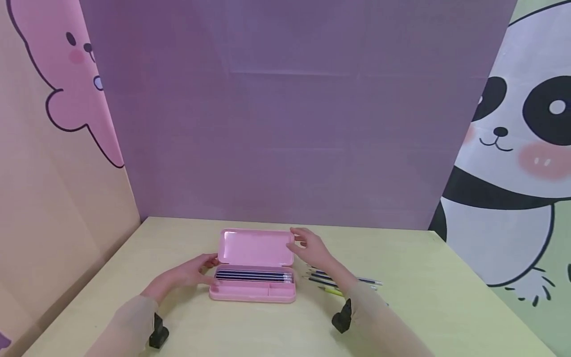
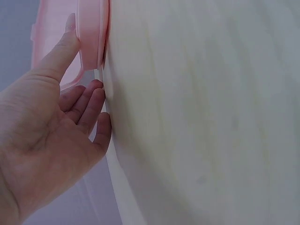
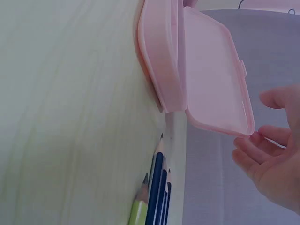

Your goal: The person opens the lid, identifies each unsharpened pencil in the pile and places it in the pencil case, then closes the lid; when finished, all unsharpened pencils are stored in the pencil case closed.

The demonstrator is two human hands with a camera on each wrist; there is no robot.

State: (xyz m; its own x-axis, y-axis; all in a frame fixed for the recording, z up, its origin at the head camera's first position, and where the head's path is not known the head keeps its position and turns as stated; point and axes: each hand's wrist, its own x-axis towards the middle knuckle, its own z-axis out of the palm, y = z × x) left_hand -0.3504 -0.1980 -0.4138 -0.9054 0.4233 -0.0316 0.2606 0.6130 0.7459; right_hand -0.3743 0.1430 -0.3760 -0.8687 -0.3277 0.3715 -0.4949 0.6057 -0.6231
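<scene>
A pink pencil case lies on the table with its lid standing up at the back. Several dark-blue striped pencils lie side by side in its rear compartment; the front compartments look bare. At the case's left end is my left hand. Its straight thumb rests against the case's side, while the other fingers bend loosely beside it. My right hand is at the lid's right edge, and in the right wrist view its fingertips touch the lid's corner without curling round it.
To the right of the case, partly under my right forearm, several dark-blue pencils and a yellow-green pencil lie loose on the pale table. A purple panel stands behind the table's far edge.
</scene>
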